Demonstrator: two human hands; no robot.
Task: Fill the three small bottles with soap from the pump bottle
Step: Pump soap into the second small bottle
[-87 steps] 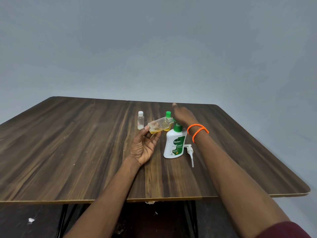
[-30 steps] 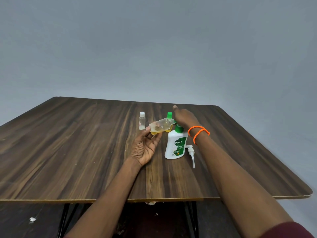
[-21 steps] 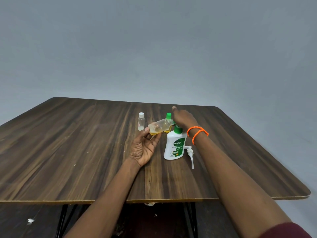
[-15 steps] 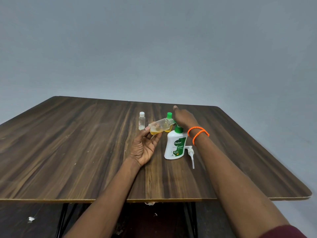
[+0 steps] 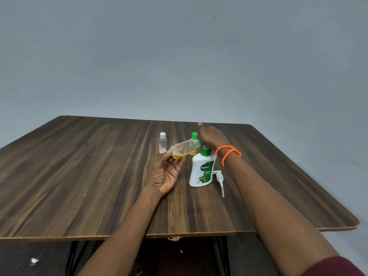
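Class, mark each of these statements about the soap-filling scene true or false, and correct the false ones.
1. The left hand holds a tilted clear small bottle with yellow liquid inside. True.
2. The white pump head is screwed onto the white Dettol soap bottle. False: it lies on the dark wooden table beside the bottle.
3. A white-capped clear small bottle stands upright. True.
4. Orange bracelets circle the left wrist. False: the right wrist.
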